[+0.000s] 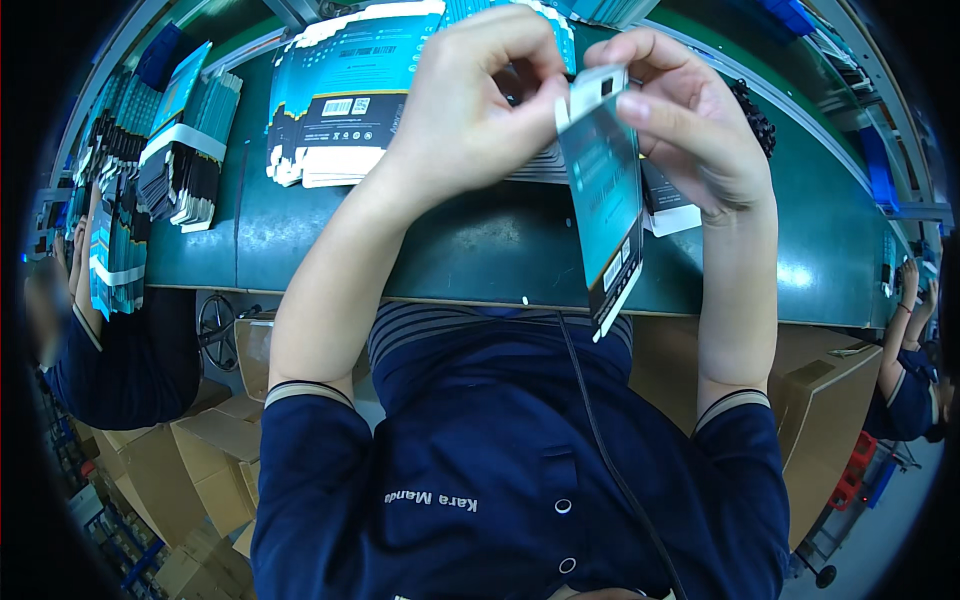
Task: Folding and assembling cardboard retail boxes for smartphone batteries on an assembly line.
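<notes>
A thin teal-and-black cardboard box (608, 200) hangs upright and slightly tilted in front of me, its white top end raised and its lower end reaching past the table edge. My left hand (490, 95) pinches at the left side of that top end, thumb against the index finger. On the opposite side, my right hand (700, 125) grips the top between thumb and fingers. A small dark slot shows in the white end. Whether anything is inside the box, I cannot tell. Behind it, a similar dark printed piece (672, 205) lies on the table, partly hidden.
Flat teal-and-black cartons (350, 75) lie stacked on the green table (480, 250). White-banded carton bundles (185, 150) stand at left. Small black parts (755, 120) sit at far right. Brown cardboard boxes (215, 450) are below. Other people work at both sides.
</notes>
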